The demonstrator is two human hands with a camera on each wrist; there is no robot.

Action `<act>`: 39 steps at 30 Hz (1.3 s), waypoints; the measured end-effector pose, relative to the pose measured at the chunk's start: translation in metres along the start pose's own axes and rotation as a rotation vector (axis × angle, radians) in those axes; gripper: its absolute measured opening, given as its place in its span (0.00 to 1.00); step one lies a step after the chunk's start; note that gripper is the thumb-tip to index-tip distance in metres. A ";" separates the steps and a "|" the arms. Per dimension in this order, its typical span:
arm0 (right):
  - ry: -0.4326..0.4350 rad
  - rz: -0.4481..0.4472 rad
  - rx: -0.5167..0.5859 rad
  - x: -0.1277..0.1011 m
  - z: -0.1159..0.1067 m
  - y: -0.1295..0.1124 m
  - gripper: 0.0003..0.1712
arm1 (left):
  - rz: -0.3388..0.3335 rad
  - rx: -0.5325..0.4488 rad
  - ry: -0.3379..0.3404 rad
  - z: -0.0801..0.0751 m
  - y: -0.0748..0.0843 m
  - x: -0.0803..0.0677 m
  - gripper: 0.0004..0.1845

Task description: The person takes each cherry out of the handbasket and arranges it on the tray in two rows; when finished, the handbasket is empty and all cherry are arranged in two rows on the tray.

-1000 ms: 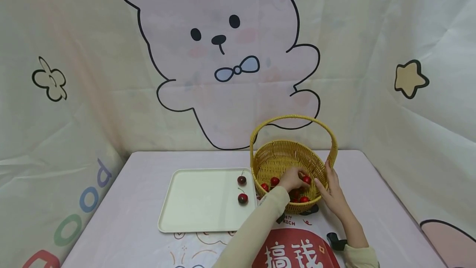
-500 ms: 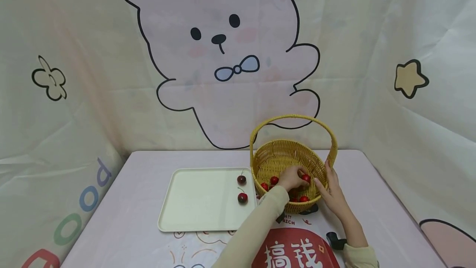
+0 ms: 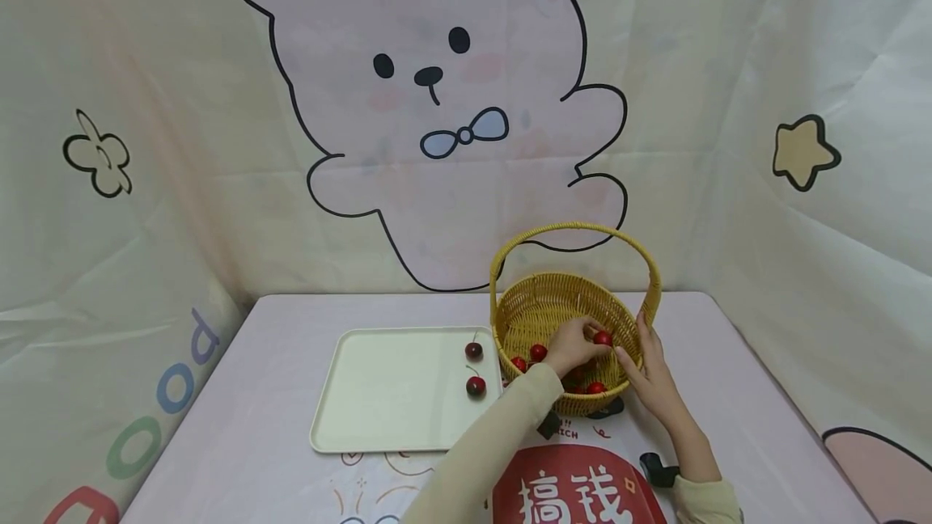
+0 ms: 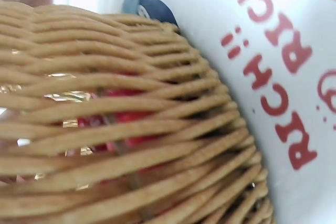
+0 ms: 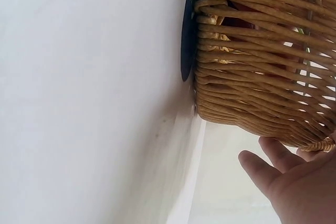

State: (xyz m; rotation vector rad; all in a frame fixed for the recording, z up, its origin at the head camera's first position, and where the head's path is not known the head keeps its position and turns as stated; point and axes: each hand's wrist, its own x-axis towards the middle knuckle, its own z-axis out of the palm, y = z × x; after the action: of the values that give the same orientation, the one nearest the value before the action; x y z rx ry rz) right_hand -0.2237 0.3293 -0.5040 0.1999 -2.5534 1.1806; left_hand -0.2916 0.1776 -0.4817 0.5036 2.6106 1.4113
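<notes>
My left hand [image 3: 573, 346] reaches into the yellow wicker basket [image 3: 561, 297] and pinches a red cherry [image 3: 602, 338] near its right side. On the basket's right rim, at the foot of the arched handle, my right hand [image 3: 655, 378] holds on, thumb on the inner side and fingers outside. The right wrist view shows those fingers [image 5: 257, 171] against the woven wall. More cherries [image 3: 538, 352] lie in the basket, partly hidden by the left hand and forearm. Through the weave in the left wrist view, red fruit [image 4: 128, 116] shows.
Left of the basket lies a cream rectangular tray [image 3: 393, 395] with two dark red cherries [image 3: 475, 386] on its right side. A dark flat shape [image 3: 607, 409] shows under the basket's front edge. A patterned fabric backdrop [image 3: 466, 209] stands behind the table.
My left hand has risen slightly within the basket, and the pinched cherry has moved up and a little right with it. The right hand stays on the rim.
</notes>
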 end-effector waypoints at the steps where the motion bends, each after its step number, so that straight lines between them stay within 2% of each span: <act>1: -0.001 0.000 0.000 0.000 0.000 0.000 0.44 | 0.005 -0.027 0.001 -0.001 0.000 -0.001 0.15; 6: 0.002 0.001 -0.004 -0.001 0.000 0.000 0.44 | 0.039 -0.169 0.012 -0.003 0.000 -0.003 0.15; 10: 0.007 -0.001 -0.003 -0.001 0.000 0.000 0.44 | 0.068 -0.241 0.028 -0.004 -0.003 -0.003 0.15; 20: 0.005 -0.005 0.000 -0.001 0.000 0.000 0.44 | 0.026 -0.419 0.040 -0.012 -0.003 -0.011 0.15; 27: -0.002 0.007 0.004 -0.001 0.001 0.003 0.44 | 0.074 -0.482 0.045 -0.019 -0.003 -0.022 0.16; 34: -0.002 0.012 0.006 -0.001 0.001 0.003 0.44 | 0.083 -0.562 0.025 -0.029 -0.001 -0.034 0.16; 39: 0.001 0.012 0.004 0.000 0.002 0.002 0.44 | 0.143 -0.622 0.011 -0.037 -0.004 -0.042 0.18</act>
State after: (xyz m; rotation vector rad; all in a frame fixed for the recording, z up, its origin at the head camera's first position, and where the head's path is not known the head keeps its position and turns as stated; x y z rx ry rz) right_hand -0.2245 0.3296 -0.5069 0.1849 -2.5550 1.1906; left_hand -0.2634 0.1317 -0.4668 0.5903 2.0004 2.1426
